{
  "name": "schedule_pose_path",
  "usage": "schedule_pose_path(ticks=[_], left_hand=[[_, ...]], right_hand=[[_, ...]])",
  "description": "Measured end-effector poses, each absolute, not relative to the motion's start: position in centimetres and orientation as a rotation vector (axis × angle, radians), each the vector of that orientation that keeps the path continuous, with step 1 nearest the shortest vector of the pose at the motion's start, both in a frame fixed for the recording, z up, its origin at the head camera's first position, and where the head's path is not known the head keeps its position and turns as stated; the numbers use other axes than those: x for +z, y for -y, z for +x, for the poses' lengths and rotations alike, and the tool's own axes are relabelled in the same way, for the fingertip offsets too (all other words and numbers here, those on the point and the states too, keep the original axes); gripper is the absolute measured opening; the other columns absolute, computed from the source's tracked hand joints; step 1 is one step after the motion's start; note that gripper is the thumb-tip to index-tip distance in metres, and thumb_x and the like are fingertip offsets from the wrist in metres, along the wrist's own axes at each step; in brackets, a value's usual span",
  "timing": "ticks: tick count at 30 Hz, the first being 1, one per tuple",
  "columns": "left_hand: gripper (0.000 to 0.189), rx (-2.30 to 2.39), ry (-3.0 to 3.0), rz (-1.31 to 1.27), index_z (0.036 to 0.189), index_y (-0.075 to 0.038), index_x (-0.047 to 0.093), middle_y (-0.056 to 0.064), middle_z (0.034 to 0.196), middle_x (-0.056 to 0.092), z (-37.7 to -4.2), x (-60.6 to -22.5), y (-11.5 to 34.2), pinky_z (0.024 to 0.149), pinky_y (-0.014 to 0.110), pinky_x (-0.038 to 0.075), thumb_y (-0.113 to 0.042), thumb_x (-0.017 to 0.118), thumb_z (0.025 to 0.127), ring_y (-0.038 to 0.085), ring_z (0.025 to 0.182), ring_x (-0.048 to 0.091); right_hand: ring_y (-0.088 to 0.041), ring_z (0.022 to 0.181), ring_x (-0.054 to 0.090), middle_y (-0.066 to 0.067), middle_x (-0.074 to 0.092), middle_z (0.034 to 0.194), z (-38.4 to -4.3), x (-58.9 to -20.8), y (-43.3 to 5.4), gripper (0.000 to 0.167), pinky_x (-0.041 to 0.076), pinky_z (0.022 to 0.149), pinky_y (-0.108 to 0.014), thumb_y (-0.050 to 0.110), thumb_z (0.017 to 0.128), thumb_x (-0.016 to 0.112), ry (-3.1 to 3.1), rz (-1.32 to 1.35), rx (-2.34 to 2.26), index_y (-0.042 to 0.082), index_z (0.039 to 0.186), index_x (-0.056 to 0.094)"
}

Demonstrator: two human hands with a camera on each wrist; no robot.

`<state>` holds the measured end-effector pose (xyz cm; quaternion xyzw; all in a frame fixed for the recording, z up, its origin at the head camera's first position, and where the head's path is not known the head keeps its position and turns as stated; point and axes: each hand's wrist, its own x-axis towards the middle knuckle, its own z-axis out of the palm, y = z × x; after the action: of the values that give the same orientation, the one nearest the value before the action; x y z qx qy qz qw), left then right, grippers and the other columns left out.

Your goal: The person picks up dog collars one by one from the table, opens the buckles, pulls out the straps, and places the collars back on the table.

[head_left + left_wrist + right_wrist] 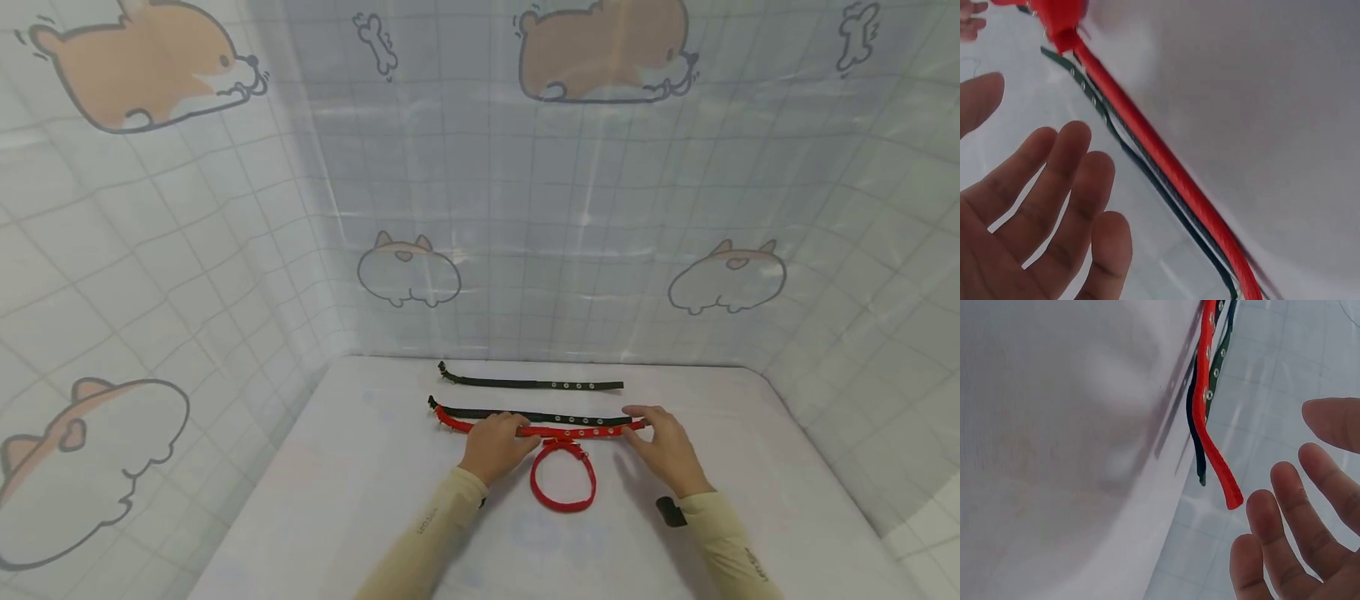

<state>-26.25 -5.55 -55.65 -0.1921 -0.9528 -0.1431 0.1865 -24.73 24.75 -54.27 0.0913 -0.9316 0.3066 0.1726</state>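
A straightened red collar [577, 433] with metal eyelets lies across the white table, alongside a black collar [517, 415]. My left hand [497, 448] is over the red collar's middle; in the left wrist view its fingers [1075, 159] are relaxed and spread, apart from the red band [1160, 156]. Around the red collar's right tip is my right hand [666, 450]. Seen from the right wrist, its fingers [1291, 494] are loosely extended beside the free red end [1229, 487], with a gap. Just nearer than the straps lies a second red collar [562, 505], fastened into a ring.
A dark green collar [510, 383] lies straight near the table's back edge. Curtain-like sheets with cartoon dogs [607, 58] enclose the back and both sides of the white table [330, 500]. A small black device [671, 512] is at the right wrist.
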Motion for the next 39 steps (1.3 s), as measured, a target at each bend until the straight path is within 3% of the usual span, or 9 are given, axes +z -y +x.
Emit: schedule_pose_path(ticks=[6,12,19,24,30,36,39], left_hand=[[0.044,-0.388,2.839,-0.569,0.112,-0.017,0.077,-0.009,0.077,0.063,-26.1,-55.6,4.0,0.058,0.022,0.047,-0.053,0.073,0.089,0.007,0.066,0.053],[0.042,-0.296,2.917,-0.607,0.109,-0.018,0.076,-0.01,0.075,0.064,-26.2,-55.9,3.2,0.055,0.02,0.045,-0.053,0.077,0.086,0.005,0.063,0.051],[0.026,-0.336,2.876,-0.65,0.105,-0.016,0.077,-0.012,0.066,0.059,-26.4,-56.2,3.0,0.051,0.019,0.043,-0.035,0.08,0.087,0.005,0.059,0.049],[0.02,-0.387,2.854,-0.645,0.106,-0.018,0.078,-0.012,0.073,0.065,-26.7,-56.5,3.5,0.055,0.019,0.045,-0.029,0.078,0.089,0.003,0.062,0.051],[0.026,-0.442,2.821,-0.604,0.113,-0.019,0.077,-0.01,0.076,0.062,-26.7,-56.2,4.3,0.054,0.02,0.045,-0.031,0.077,0.09,0.006,0.062,0.051],[0.027,-0.393,2.642,-0.608,0.117,-0.022,0.075,-0.007,0.095,0.072,-27.3,-56.0,5.1,0.063,0.024,0.054,-0.034,0.073,0.094,0.008,0.076,0.063],[0.028,-0.399,2.526,-0.633,0.119,-0.022,0.074,-0.005,0.097,0.073,-27.5,-55.9,5.5,0.066,0.026,0.056,-0.034,0.072,0.094,0.01,0.076,0.065]], right_hand=[[-0.034,0.106,0.061,-0.017,0.065,0.123,-25.0,-54.5,-24.2,0.038,0.05,0.093,-0.058,0.016,0.092,0.076,2.65,0.28,0.884,0.006,0.128,0.068],[-0.034,0.107,0.061,-0.015,0.066,0.122,-25.0,-54.7,-23.6,0.037,0.049,0.096,-0.058,0.016,0.092,0.076,2.639,0.315,0.922,0.007,0.127,0.068],[-0.034,0.107,0.062,-0.015,0.066,0.12,-25.1,-54.8,-23.1,0.035,0.049,0.096,-0.057,0.014,0.091,0.077,2.613,0.357,0.922,0.006,0.125,0.069],[-0.034,0.106,0.063,-0.014,0.067,0.118,-25.0,-54.6,-22.9,0.035,0.05,0.094,-0.056,0.015,0.092,0.076,2.594,0.399,0.942,0.005,0.125,0.069],[-0.032,0.106,0.065,-0.012,0.069,0.116,-25.0,-54.6,-22.7,0.037,0.052,0.089,-0.054,0.019,0.093,0.076,2.549,0.464,1.007,0.004,0.126,0.068],[-0.027,0.108,0.065,-0.008,0.07,0.118,-25.2,-54.5,-22.0,0.039,0.053,0.089,-0.051,0.025,0.096,0.073,2.554,0.505,1.059,0.006,0.13,0.066],[-0.025,0.11,0.065,-0.006,0.068,0.124,-25.2,-54.4,-21.4,0.041,0.053,0.093,-0.05,0.029,0.097,0.072,2.585,0.513,1.116,0.008,0.132,0.065]])
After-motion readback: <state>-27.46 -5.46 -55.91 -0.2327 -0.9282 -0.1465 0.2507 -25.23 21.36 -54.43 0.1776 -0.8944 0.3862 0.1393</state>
